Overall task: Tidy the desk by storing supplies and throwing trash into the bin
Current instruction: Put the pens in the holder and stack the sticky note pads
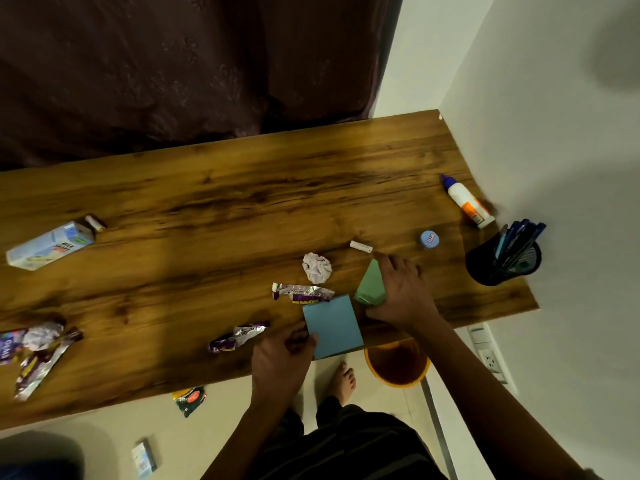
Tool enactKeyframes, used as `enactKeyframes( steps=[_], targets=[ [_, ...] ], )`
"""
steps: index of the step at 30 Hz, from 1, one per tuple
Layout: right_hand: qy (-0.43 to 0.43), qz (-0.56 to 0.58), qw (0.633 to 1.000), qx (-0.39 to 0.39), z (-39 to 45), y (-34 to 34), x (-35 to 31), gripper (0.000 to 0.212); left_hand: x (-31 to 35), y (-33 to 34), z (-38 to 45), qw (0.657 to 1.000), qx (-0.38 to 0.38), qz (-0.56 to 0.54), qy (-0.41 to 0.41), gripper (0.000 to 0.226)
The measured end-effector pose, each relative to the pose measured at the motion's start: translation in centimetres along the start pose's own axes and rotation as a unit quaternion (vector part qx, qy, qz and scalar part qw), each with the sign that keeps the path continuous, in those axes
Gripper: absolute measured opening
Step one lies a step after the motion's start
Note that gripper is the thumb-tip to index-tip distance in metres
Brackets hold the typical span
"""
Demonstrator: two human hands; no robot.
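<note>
My left hand (280, 358) pinches the near left corner of a blue sticky-note pad (334, 325) that overhangs the front edge of the wooden desk (207, 202). My right hand (403, 292) grips a green note pad (371, 285), tilted up off the desk just right of the blue one. A crumpled white paper ball (317, 267) and a torn foil wrapper (303, 293) lie just left of the green pad. Another wrapper (237, 337) lies near the front edge. An orange bin (398, 367) stands on the floor below the desk's right end.
A black mesh pen holder (502, 263) with pens, a glue bottle (467, 202), a small blue jar (429, 240) and a white chalk-like stub (361, 246) sit at the right. A milk carton (50, 245) and wrappers with crumpled paper (38, 348) lie left. Litter (190, 400) is on the floor.
</note>
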State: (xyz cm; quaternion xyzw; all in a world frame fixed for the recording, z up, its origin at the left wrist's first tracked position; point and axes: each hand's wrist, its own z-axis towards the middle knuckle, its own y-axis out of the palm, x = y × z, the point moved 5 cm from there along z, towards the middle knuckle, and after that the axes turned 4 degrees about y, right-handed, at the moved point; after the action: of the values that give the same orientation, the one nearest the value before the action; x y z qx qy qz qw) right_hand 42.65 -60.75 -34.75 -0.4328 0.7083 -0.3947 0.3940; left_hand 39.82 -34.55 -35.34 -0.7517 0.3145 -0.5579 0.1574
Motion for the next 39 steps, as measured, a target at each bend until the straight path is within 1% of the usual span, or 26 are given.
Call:
enactKeyframes(
  steps=[4,10,13,16,20,29,35,39],
  targets=[
    [-0.059,-0.032,0.997,-0.033,-0.9,0.5,0.1,0.126,-0.4,0.3,0.0,1.0,0.013,-0.002,0.002,0.027],
    [-0.166,-0.06,0.984,-0.031,-2.7,2.3,1.2,0.124,-0.6,0.5,-0.1,1.0,0.029,-0.01,0.001,0.029],
    [-0.19,-0.061,0.979,-0.046,-3.2,2.1,0.9,0.126,-0.5,0.6,-0.1,0.999,0.035,-0.012,-0.003,0.029],
    [-0.198,-0.052,0.977,-0.06,-3.3,1.8,0.4,0.126,-0.9,0.9,0.1,0.999,0.033,-0.024,-0.017,0.029],
    [-0.199,-0.057,0.975,-0.078,-3.4,1.8,-0.1,0.125,-0.6,1.4,0.3,0.999,0.045,-0.016,-0.01,0.03],
    [-0.189,-0.052,0.978,-0.071,-3.3,2.1,-0.1,0.122,-0.4,1.4,0.5,0.999,0.049,-0.008,-0.019,0.03],
    [-0.187,-0.044,0.98,-0.06,-3.5,2.2,0.0,0.122,-0.4,1.1,0.3,0.998,0.056,-0.009,-0.02,0.024],
    [-0.185,-0.013,0.981,-0.064,-3.6,2.5,0.6,0.119,-0.4,1.1,0.3,0.998,0.049,-0.026,-0.02,0.023]
  ],
)
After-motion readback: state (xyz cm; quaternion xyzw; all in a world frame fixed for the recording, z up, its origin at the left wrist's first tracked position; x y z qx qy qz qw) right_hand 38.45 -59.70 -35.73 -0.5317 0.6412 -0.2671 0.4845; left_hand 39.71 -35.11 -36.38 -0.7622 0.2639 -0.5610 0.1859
